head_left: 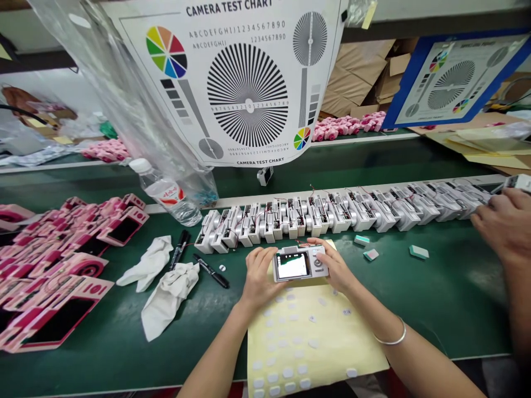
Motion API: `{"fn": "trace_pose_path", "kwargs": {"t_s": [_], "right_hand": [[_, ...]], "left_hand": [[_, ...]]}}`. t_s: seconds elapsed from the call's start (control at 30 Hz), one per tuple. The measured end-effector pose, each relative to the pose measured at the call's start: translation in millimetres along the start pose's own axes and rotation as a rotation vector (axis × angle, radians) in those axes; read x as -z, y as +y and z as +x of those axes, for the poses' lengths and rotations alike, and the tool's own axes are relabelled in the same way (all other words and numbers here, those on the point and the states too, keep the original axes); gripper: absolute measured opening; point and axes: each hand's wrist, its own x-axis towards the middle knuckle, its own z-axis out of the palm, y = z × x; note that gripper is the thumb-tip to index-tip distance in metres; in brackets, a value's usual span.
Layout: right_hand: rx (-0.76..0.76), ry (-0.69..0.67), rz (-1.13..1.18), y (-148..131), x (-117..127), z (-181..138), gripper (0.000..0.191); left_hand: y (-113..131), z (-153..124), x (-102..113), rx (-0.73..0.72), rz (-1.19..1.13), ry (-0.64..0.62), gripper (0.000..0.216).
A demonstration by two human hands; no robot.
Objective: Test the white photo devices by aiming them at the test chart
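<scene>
Head view: the person's left hand (259,273) and right hand (336,268) both grasp a small silver camera (296,264), one at each end. The fingers wrap its sides and the thumbs rest on the back. Its screen is lit and faces the wearer.

The camera is held just above the top edge of a yellow sticker sheet (315,331) on the green surface (435,298). It sits right in front of a long row of bare camera units (332,213), with the big test chart (247,88) hanging behind that row.

The grip looks sound: two hands, with the thumbs clear of the bright screen so the picture reads whole. The lens side faces away and cannot be seen, so the fingertips there are best kept to the edges. Thin wires seem to trail from the camera's top edge, which calls for a level, gentle hold and no twisting. Squaring the body to the chart should help.

At the right, a co-worker's hand (506,224) rests on the far end of the row, well apart. Two white cloths (149,262), black markers (209,270) and a water bottle (166,193) lie to the left, beside stacked pink housings (53,265).
</scene>
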Motion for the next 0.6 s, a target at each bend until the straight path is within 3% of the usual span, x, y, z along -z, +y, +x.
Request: {"fn": "trace_pose_path", "kwargs": {"t_s": [0.6], "right_hand": [[0.015,-0.033,-0.014,3.0,3.8,-0.2,0.037]], "left_hand": [[0.2,-0.1,0.5,-0.004,0.005,-0.016,0.058]]}}
